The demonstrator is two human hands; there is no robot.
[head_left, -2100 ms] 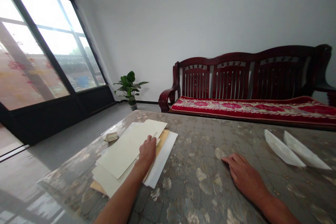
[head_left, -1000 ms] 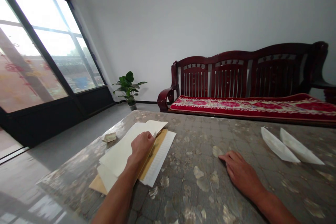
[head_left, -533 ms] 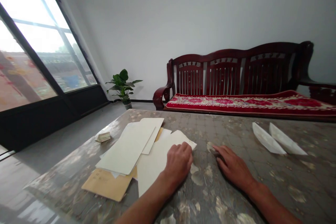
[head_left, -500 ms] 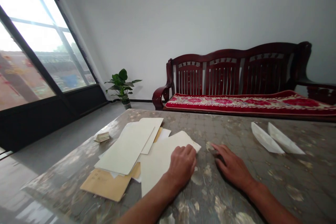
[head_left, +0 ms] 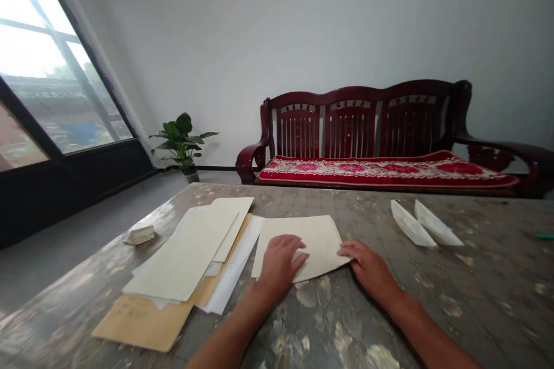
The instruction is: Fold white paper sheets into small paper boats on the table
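A cream sheet of paper [head_left: 318, 236] lies on the patterned table [head_left: 346, 311] in front of me. My left hand [head_left: 283, 259] rests on its left part, with the fingers apart and bent to the right. At the sheet's right edge my right hand [head_left: 366, 265] has its thumb and fingertips closed on the paper. To the left is a pile of cream sheets [head_left: 186, 253], with white sheets and a brown envelope [head_left: 147, 320] under them.
Two white folded paper boats [head_left: 413, 223] stand side by side at the right. A small folded paper bundle [head_left: 139, 235] sits near the table's left edge. Something green [head_left: 544, 236] lies at the far right. Behind the table are a wooden bench [head_left: 346, 121] and a potted plant [head_left: 182, 141].
The cream sheet has moved right, off the pile, and turned to lie crosswise. My left hand has opened on it, and my right hand has taken its right edge. The view has shifted right.
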